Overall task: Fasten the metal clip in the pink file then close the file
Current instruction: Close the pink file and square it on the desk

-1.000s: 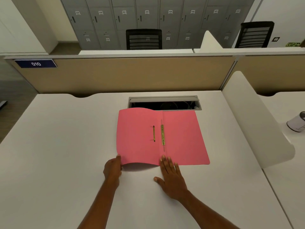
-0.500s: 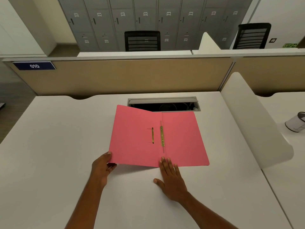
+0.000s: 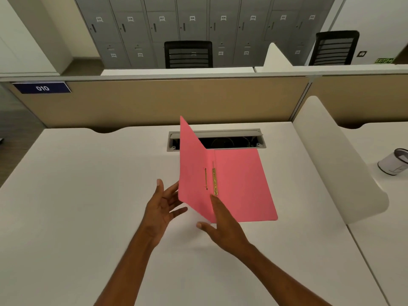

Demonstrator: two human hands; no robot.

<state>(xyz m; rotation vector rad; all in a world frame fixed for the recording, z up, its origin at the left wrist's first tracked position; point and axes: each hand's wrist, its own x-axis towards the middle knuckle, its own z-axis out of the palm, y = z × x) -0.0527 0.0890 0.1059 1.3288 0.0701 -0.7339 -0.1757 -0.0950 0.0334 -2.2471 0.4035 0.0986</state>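
Observation:
The pink file [image 3: 240, 184] lies on the white desk, its right half flat and its left cover raised steeply, nearly upright. A gold metal clip [image 3: 214, 181] runs along the spine, with a thinner gold strip beside it on the raised cover. My left hand [image 3: 163, 206] is behind the raised cover's lower left edge, fingers spread and touching its outer side. My right hand [image 3: 220, 226] is over the lower end of the spine, fingers extended, fingertips near the clip's bottom end.
An open cable slot [image 3: 217, 140] sits in the white desk [image 3: 88, 195] just beyond the file. A white curved divider [image 3: 337, 164] stands to the right, with a white cup [image 3: 393, 162] past it. A beige partition [image 3: 154, 102] closes the far side.
The left cover has swung up from almost flat to nearly upright, pushed by my left hand, which moved right and up. My right hand lifted from the desk toward the spine.

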